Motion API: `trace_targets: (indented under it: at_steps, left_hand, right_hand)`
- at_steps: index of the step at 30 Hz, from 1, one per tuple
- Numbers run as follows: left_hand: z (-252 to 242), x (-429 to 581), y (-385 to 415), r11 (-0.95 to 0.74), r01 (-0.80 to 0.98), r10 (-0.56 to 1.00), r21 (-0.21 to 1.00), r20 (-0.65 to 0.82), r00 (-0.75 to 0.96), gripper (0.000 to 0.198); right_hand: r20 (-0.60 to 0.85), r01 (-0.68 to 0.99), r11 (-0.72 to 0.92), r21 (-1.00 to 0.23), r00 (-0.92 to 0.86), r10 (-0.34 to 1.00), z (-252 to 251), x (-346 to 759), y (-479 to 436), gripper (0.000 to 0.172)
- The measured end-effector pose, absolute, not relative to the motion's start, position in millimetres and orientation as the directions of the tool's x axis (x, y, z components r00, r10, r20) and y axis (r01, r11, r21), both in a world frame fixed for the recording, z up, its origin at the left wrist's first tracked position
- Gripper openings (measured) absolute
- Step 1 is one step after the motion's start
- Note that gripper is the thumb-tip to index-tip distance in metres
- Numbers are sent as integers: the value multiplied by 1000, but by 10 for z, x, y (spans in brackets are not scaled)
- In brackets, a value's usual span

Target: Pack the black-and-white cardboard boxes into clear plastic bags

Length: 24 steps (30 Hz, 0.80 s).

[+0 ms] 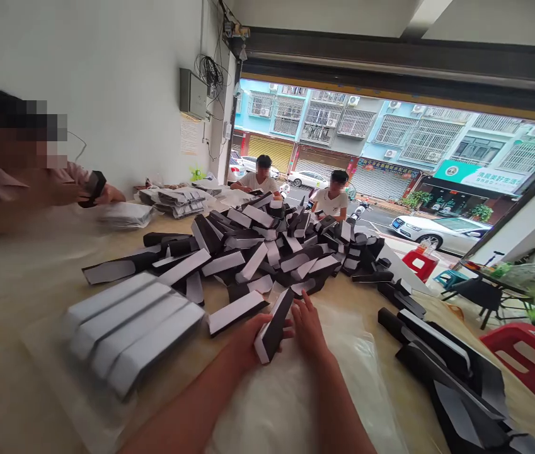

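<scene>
My left hand [247, 340] is closed round a long black and white box [274, 325], held tilted on its end just above the table. My right hand [309, 325] rests beside the box with its fingers stretched forward, touching its right side. Both hands lie over a sheet of clear plastic bags [295, 391]. Just ahead is a big pile of the same black and white boxes [267, 249].
A row of several closed boxes [130, 331] lies at my left. Flat black box blanks [447, 362] are stacked at the right. A person at the far left holds a black item [93, 187]; two more people sit beyond the pile. Red stools [527, 356] stand at the right.
</scene>
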State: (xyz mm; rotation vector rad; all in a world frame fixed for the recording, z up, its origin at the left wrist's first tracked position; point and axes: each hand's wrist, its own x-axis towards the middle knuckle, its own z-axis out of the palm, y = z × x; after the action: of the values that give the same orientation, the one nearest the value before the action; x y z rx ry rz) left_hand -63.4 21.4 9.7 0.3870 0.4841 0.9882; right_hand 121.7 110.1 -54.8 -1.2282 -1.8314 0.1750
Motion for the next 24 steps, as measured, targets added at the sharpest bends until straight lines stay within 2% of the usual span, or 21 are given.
trace_targets:
  at_steps: [6,12,15,19,24]
  left_hand:
    - [151,-629,218,506,-723,863,470,-265,431,37]
    - [127,-565,235,488,-728,871,481,-319,373,27]
    - [75,-546,263,463,-732,885,500,-311,347,26]
    - [71,-554,257,475,-713,880,516,-263,395,31]
    - [110,-560,228,468,-720,884,512,-273,380,29]
  right_hand:
    - [622,574,522,-630,-29,782,-307,1324,1061,40]
    - [621,582,448,-679,129,773,-3,1568,864,34]
    - [608,609,439,-661,91,789,-3,1571,881,30]
    - [589,627,460,-629,-2,808,-65,1451,1006,26]
    - [558,608,455,-651,-24,830,-107,1297,1166,24]
